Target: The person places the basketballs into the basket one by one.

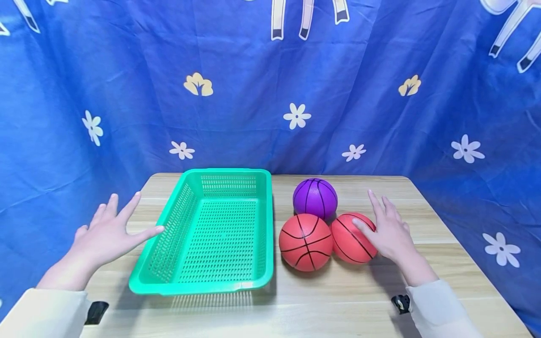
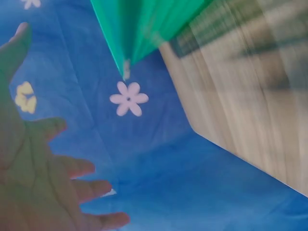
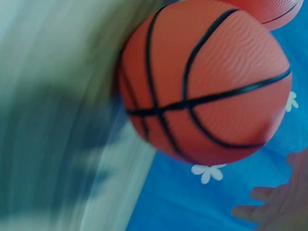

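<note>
My left hand point(image 1: 105, 237) is spread beside the left rim of a green plastic basket point(image 1: 267, 225), its thumb near that rim; it holds nothing. In the left wrist view, that palm point(image 2: 38, 178) shows with fingers apart, and a corner of the basket point(image 2: 139, 29) is above. At the right, my right hand point(image 1: 389, 232) has its fingers extended by an orange-red basketball point(image 1: 352, 239), the thumb overlapping it in the head view; whether they touch I cannot tell. A second orange-red basketball point(image 1: 306, 244) and a purple basketball point(image 1: 314, 199) sit close by. The right wrist view shows an orange-red basketball point(image 3: 207, 82) large.
A light wooden table point(image 1: 313, 305) carries the basket and balls. Behind and around it hangs a blue cloth point(image 1: 236, 117) with flowers and animal legs printed on it. Black wrist pieces point(image 1: 96, 312) show near the sleeves.
</note>
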Demonstrator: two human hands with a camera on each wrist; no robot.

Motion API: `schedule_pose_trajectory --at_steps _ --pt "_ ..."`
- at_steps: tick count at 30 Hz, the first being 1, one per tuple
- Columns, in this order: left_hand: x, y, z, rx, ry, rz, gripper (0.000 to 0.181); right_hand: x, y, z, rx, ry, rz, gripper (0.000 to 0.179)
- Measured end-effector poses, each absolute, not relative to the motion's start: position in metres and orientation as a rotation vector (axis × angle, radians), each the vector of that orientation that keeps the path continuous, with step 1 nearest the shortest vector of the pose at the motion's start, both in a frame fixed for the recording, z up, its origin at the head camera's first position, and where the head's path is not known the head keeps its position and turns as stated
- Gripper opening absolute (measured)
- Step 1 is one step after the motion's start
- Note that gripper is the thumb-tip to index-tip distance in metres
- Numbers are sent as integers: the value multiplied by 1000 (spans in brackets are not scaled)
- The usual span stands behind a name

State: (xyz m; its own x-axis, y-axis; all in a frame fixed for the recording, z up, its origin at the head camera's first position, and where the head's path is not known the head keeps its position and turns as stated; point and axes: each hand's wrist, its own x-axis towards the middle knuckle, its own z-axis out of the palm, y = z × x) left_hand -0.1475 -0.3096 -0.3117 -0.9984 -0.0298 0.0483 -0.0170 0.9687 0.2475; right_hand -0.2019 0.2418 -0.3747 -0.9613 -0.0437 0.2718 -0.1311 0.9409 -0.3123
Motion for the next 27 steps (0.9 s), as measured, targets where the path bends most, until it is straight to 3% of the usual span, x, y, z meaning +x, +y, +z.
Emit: schedule_pose_trajectory --at_steps 12,27 --pt "-156 -338 -327 -89 -3063 -622 93 -201 267 -392 265 -2849 726 85" --pt "-154 -351 -344 -199 -3059 -1095 75 -204 286 -410 507 -2804 1149 82"
